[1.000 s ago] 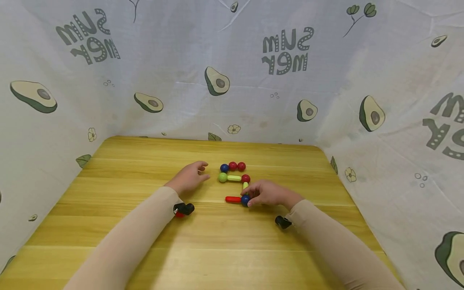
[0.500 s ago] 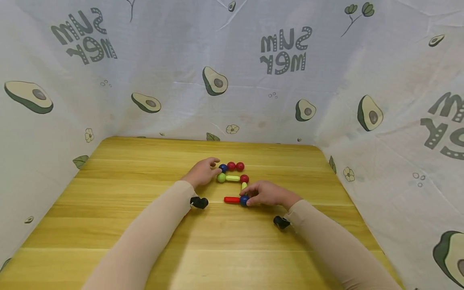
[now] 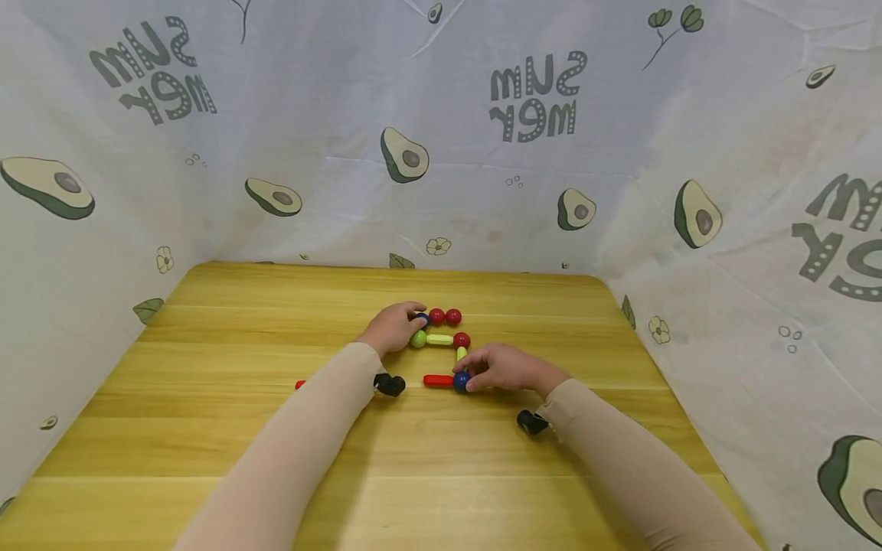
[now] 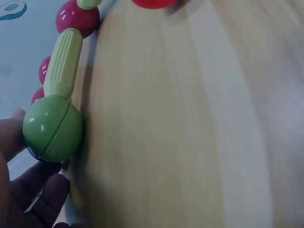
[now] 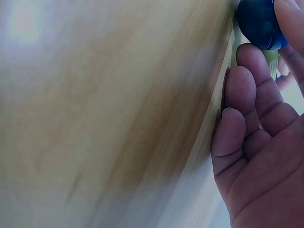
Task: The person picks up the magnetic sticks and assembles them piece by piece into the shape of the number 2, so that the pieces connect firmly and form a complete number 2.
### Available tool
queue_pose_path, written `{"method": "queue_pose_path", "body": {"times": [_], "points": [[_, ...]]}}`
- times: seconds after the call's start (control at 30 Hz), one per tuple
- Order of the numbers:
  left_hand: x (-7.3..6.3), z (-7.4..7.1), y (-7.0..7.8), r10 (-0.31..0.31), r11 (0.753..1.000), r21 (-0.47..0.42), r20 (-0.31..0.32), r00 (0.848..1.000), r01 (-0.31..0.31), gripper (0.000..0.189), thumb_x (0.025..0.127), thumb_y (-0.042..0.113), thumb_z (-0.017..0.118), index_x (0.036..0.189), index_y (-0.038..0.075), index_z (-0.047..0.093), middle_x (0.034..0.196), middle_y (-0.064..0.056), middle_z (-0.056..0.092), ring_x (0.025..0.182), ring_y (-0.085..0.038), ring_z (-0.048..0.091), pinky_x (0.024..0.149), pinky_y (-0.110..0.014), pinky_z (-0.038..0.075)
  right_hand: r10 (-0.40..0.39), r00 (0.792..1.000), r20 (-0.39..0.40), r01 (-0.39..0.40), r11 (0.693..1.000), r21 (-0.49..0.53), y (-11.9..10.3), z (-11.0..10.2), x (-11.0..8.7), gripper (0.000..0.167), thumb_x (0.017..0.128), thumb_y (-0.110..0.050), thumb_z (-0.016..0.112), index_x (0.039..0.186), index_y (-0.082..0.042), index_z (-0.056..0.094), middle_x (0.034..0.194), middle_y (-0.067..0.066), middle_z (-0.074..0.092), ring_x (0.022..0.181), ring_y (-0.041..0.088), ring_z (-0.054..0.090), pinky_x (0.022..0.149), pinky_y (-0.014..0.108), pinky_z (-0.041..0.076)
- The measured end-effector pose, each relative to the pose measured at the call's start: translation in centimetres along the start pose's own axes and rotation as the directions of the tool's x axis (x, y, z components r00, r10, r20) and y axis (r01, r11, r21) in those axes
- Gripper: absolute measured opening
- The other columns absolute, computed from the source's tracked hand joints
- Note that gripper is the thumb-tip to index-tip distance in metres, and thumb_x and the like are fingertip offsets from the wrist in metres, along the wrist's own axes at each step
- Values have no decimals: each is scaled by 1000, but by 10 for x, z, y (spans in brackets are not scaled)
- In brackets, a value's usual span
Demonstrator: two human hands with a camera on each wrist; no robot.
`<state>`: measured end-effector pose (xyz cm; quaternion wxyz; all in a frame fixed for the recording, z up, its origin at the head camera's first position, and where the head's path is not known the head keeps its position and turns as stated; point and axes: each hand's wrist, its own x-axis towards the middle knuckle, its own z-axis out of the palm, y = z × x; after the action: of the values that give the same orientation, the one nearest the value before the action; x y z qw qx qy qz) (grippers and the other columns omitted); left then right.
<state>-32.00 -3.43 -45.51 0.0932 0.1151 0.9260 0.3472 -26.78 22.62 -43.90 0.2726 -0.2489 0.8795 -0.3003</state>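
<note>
My left hand [image 3: 393,327] pinches the far blue ball [image 3: 422,321] between thumb and fingers. Just in front lies a green ball [image 4: 52,128], joined by a yellow-green stick [image 4: 64,61] to a red ball [image 4: 78,18]. Two more red balls [image 3: 445,316] sit to the right of the far blue ball. My right hand [image 3: 513,367] holds the near blue ball [image 5: 260,23] with thumb and fingertips. A red stick [image 3: 438,381] points left from that ball; a second yellow-green stick [image 3: 462,354] runs back from it to the single red ball, partly behind my fingers.
A separate red piece [image 3: 299,385] pokes out beside my left sleeve [image 3: 296,451], mostly hidden. The wooden tabletop [image 3: 441,474] is bordered at the back and sides by a white printed cloth [image 3: 331,92].
My left hand has moved right to the far blue ball and taken hold of it. The right hand keeps its hold on the near blue ball. The loose red piece shows left of the sleeve.
</note>
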Motion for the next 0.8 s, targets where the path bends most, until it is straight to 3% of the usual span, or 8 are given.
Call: {"method": "queue_pose_path", "body": {"times": [0.3,0.5,0.8], "points": [[-1,2,9,-44,998,50,-17,999,45,40,111,33,55,149,23,61,153,-6,59,143,-30,54,121,-52,41,1,1000,-1,-1,1000,18,2,1,1,32,95,-19,80,126,-14,76,93,1,66,84,17,55,77,31,48],[-2,1,9,-68,997,22,-25,997,68,37,110,30,57,146,20,63,150,-7,62,137,-29,57,121,-49,41,3,1000,1,-3,1000,17,3,1,3,32,95,-19,80,127,-15,75,93,1,66,85,17,55,77,31,48],[0,-5,-4,-29,999,-29,-44,999,27,36,109,28,59,143,16,63,141,-10,67,128,-29,62,117,-47,46,5,1000,2,-5,1000,17,3,1,2,31,96,-17,79,127,-14,75,96,1,67,86,17,55,79,31,48]]}}
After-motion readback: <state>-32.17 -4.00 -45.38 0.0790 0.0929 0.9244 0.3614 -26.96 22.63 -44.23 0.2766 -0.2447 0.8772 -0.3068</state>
